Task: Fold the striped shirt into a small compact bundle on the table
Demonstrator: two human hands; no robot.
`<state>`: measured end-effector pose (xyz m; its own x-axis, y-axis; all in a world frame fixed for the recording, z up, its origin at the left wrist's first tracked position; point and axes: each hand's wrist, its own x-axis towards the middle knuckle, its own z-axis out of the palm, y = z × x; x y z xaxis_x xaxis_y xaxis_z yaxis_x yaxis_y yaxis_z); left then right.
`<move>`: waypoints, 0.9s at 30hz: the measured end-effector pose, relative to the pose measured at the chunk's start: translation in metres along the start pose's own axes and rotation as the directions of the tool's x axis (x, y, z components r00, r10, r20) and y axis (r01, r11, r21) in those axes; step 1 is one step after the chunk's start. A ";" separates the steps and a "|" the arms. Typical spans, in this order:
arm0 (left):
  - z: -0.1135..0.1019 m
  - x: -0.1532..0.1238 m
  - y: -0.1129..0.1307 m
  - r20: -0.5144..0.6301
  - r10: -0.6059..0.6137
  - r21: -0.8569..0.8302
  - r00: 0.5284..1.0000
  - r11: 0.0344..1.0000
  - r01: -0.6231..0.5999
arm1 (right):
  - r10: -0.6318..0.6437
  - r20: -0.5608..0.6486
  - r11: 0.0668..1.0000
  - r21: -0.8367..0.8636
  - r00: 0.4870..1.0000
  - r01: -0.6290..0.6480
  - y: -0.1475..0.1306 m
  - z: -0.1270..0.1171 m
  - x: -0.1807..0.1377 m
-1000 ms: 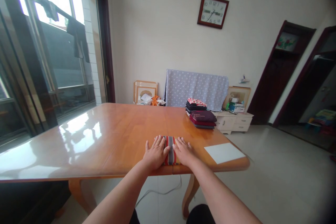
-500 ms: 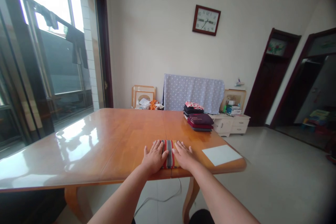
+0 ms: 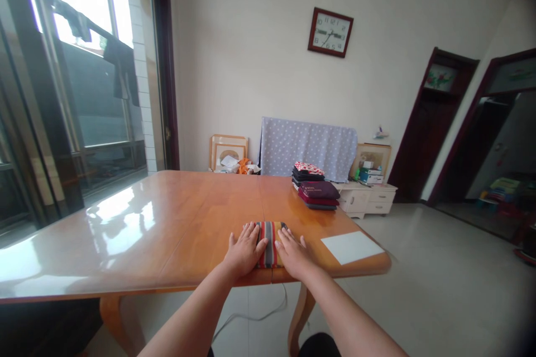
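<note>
A small folded striped cloth in red, grey and yellow lies near the front edge of the wooden table. My left hand rests flat on its left side, fingers spread. On its right side lies my right hand, also flat with the fingers apart. Both palms cover the cloth's sides, so only its middle band shows clearly. What kind of garment or cloth it is I cannot tell.
Folded clothes in dark and red colours form a stack at the table's back right. A white sheet lies near the right corner. Behind the table stand a dotted cloth cover and a white cabinet. A glass window is at left.
My right hand has shifted slightly left on the striped cloth, and more of the cloth's far right corner shows. My left hand stays almost in place. The view has moved a little.
</note>
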<state>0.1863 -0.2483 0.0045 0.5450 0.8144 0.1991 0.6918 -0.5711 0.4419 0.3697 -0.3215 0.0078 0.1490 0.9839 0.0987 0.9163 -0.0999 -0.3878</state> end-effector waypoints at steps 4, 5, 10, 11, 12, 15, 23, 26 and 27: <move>-0.008 0.001 -0.010 -0.102 -0.105 -0.389 0.989 0.919 0.057 | -0.008 -0.078 0.998 0.062 0.997 0.013 0.005 0.003 0.002; -0.010 0.000 -0.014 -0.152 -0.166 -0.519 0.974 0.852 0.064 | -0.013 -0.124 0.996 0.085 0.992 0.024 0.006 0.002 0.003; -0.017 -0.006 -0.030 -0.215 -0.441 -0.923 0.871 0.384 -0.034 | -0.069 -0.391 0.968 0.196 0.918 0.157 0.000 -0.007 0.003; -0.017 -0.007 -0.031 -0.200 -0.454 -0.947 0.868 0.317 -0.052 | -0.076 -0.424 0.962 0.207 0.902 0.179 -0.004 -0.009 0.003; -0.016 -0.008 -0.032 -0.190 -0.460 -0.960 0.867 0.272 -0.066 | -0.081 -0.449 0.958 0.212 0.890 0.195 -0.010 -0.012 0.003; -0.014 -0.008 -0.032 -0.196 -0.468 -0.967 0.862 0.238 -0.091 | -0.102 -0.472 0.954 0.202 0.876 0.220 -0.030 -0.017 0.004; -0.011 -0.006 -0.034 -0.209 -0.407 -0.959 0.889 0.264 -0.105 | -0.169 -0.311 0.977 0.068 0.935 0.200 -0.088 -0.014 0.009; -0.008 -0.006 -0.034 -0.213 -0.405 -0.957 0.889 0.268 -0.107 | -0.023 -0.201 0.999 0.018 0.979 0.027 -0.102 -0.010 0.014; -0.007 -0.006 -0.034 -0.216 -0.403 -0.957 0.889 0.270 -0.110 | 0.027 -0.166 1.000 -0.009 0.986 -0.029 -0.104 -0.009 0.016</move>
<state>0.1567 -0.2330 -0.0051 0.1035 0.9768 0.1876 -0.3261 -0.1449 0.9342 0.2796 -0.2962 0.0577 0.2333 0.9425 0.2394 0.9148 -0.1293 -0.3826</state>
